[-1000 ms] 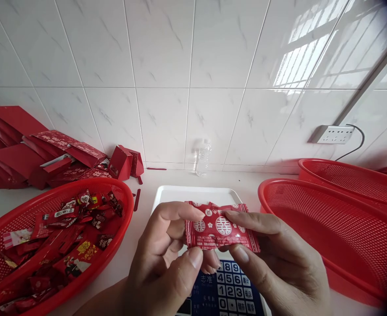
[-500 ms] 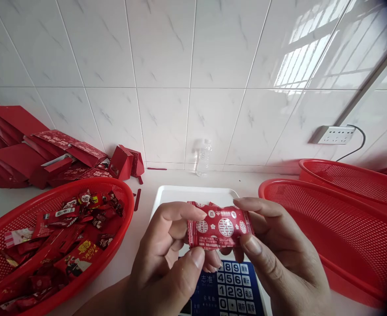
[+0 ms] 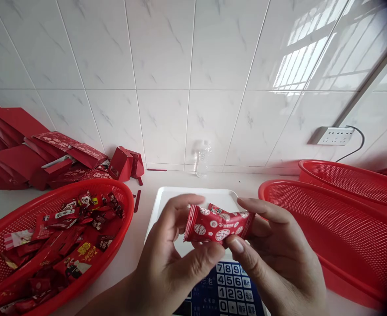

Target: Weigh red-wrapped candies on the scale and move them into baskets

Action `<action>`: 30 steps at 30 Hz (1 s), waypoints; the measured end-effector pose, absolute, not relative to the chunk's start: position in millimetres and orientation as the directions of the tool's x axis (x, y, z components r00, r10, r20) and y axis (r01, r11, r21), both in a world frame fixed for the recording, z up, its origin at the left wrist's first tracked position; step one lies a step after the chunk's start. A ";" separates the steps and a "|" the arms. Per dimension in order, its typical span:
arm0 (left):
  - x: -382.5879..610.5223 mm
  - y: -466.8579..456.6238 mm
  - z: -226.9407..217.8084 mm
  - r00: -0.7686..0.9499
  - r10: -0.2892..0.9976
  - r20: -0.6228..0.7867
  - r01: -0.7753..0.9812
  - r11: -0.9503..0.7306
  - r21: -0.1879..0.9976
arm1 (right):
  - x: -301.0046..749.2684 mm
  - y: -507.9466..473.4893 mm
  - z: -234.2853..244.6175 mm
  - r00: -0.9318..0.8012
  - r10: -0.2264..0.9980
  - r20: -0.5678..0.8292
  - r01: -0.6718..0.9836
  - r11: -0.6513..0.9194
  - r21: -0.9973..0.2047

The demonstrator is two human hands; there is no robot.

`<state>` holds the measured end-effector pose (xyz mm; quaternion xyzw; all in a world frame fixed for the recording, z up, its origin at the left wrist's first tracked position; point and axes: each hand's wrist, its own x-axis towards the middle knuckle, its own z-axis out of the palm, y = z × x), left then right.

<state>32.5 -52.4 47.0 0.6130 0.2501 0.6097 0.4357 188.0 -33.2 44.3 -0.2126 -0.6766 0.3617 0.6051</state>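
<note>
A red candy packet (image 3: 209, 226) with white round patterns is held up between both hands. My left hand (image 3: 177, 254) has its thumb along the packet's lower edge and its fingers behind the left end. My right hand (image 3: 279, 254) pinches the right end, its thumb on the lower front edge. Below the hands is a white scale (image 3: 177, 191) with a blue keypad (image 3: 228, 285), partly covered by my hands. Another small red packet (image 3: 216, 209) shows behind the held one, over the scale's pan.
On the left stands a red basket (image 3: 127, 206) of mixed wrapped candies. Red folded boxes (image 3: 19, 153) are piled behind it. Two red baskets (image 3: 345, 219) are at the right. A clear bottle (image 3: 203, 160) stands by the tiled wall, under a power socket (image 3: 333, 136) farther right.
The packet has tilted back in my hands, and its upper edge is bent. Both thumbs have moved closer together along its lower edge. More of the second packet shows behind it.
</note>
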 end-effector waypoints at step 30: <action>43.9 -46.5 54.9 0.257 0.780 0.571 -0.322 -0.488 0.811 | 160.6 -34.7 34.1 -0.187 0.420 0.888 0.015 0.905 -0.425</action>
